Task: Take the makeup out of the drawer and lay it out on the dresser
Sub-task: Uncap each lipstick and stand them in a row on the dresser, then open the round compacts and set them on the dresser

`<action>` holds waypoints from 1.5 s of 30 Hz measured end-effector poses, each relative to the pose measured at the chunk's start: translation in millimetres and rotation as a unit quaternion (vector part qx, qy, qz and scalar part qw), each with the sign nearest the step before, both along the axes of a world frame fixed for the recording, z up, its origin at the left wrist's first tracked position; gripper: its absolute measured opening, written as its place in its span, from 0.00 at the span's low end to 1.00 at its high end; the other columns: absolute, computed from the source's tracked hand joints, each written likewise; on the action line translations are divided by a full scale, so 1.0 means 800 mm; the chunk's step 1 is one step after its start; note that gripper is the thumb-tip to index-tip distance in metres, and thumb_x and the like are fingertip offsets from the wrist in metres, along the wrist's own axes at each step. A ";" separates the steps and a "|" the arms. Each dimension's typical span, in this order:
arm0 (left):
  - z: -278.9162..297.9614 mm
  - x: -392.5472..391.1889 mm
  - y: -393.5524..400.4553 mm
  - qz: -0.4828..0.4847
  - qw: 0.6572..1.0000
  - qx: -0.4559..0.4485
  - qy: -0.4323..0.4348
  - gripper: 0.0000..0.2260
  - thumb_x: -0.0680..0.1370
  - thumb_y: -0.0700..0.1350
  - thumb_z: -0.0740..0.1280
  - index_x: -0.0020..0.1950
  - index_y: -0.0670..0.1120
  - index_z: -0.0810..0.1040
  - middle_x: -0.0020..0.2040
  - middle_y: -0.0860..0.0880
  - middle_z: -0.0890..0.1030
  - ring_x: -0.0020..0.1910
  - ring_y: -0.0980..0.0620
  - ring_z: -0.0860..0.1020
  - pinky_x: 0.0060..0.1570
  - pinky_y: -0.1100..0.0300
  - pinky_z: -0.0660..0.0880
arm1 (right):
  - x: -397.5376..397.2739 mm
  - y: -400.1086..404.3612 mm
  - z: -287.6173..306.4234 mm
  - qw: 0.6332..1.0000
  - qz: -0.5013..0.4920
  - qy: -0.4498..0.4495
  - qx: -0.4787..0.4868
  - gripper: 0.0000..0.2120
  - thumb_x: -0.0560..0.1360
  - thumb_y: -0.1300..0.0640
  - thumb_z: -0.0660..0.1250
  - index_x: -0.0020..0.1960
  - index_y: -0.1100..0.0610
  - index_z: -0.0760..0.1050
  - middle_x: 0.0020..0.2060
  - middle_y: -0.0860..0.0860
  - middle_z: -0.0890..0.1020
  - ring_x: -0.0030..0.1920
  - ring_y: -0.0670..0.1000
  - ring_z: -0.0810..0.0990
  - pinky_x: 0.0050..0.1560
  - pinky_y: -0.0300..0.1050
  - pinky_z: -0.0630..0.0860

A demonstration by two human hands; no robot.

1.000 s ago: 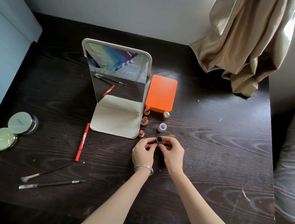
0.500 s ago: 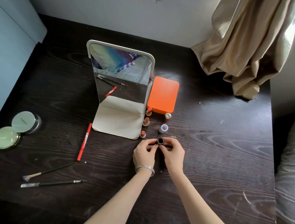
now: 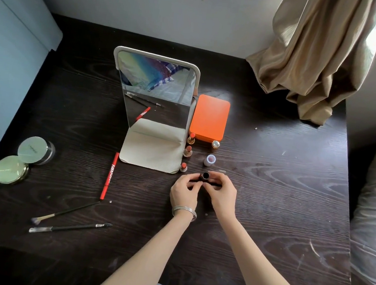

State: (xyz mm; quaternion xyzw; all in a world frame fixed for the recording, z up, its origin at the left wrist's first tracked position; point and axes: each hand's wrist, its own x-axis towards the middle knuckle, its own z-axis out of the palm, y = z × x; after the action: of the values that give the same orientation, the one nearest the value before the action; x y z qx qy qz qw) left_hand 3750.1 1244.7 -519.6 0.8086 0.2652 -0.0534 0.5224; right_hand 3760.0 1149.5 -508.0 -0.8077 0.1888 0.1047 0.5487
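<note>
A small dark tube (image 3: 205,175) stands upright on the dark wooden dresser (image 3: 282,188), its round open top facing up. My left hand (image 3: 184,192) and my right hand (image 3: 221,194) pinch it together from both sides at its base. Three uncapped lipsticks (image 3: 187,151) stand in a column just behind, beside the mirror's base. A pale lilac cap (image 3: 210,160) and a gold-topped cap (image 3: 215,144) stand to their right. An orange case (image 3: 209,118) lies behind them. No drawer is in view.
A standing mirror (image 3: 156,92) sits at the dresser's middle. A red pencil (image 3: 109,175), two brushes (image 3: 66,213) and two green compacts (image 3: 33,150) lie to the left. A beige curtain (image 3: 314,51) drapes onto the back right corner. A bed edge lies at the right.
Both hands stay on the dark tube in the same place. Only the camera has shifted slightly.
</note>
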 end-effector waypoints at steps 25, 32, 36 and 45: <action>0.016 -0.075 0.210 0.013 0.998 -0.060 -0.031 0.09 0.72 0.38 0.71 0.50 0.47 0.82 0.47 0.52 0.83 0.40 0.61 0.81 0.39 0.60 0.81 | -0.090 0.185 0.010 0.998 0.016 0.043 0.045 0.11 0.70 0.64 0.72 0.50 0.55 0.78 0.45 0.47 0.83 0.44 0.41 0.81 0.46 0.28 0.74; 0.018 -0.090 0.313 0.029 0.997 -0.033 -0.060 0.09 0.71 0.36 0.71 0.51 0.42 0.82 0.45 0.50 0.82 0.40 0.58 0.81 0.33 0.66 0.79 | -0.096 0.269 0.015 0.997 0.050 0.036 0.046 0.10 0.70 0.65 0.72 0.49 0.56 0.78 0.43 0.47 0.82 0.42 0.37 0.79 0.44 0.26 0.73; 0.018 -0.090 0.351 0.041 0.997 -0.026 -0.063 0.08 0.72 0.36 0.71 0.50 0.43 0.82 0.46 0.49 0.82 0.40 0.58 0.81 0.33 0.66 0.78 | -0.093 0.302 0.017 0.996 0.067 0.034 0.039 0.09 0.70 0.64 0.72 0.47 0.55 0.79 0.43 0.47 0.83 0.42 0.37 0.79 0.44 0.26 0.72; 0.016 -0.085 0.369 0.052 0.996 -0.046 -0.062 0.08 0.71 0.36 0.71 0.49 0.43 0.83 0.44 0.51 0.82 0.40 0.60 0.81 0.32 0.66 0.78 | -0.088 0.322 0.016 0.997 0.070 0.030 0.012 0.09 0.70 0.63 0.72 0.47 0.51 0.79 0.44 0.46 0.83 0.44 0.39 0.80 0.46 0.28 0.74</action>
State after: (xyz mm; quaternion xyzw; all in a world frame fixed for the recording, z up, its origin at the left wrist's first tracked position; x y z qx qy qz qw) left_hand 3682.2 1540.3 -507.1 0.7704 0.2718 0.0118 0.5766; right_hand 3689.6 1407.1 -495.2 -0.8086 0.1472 0.1693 0.5439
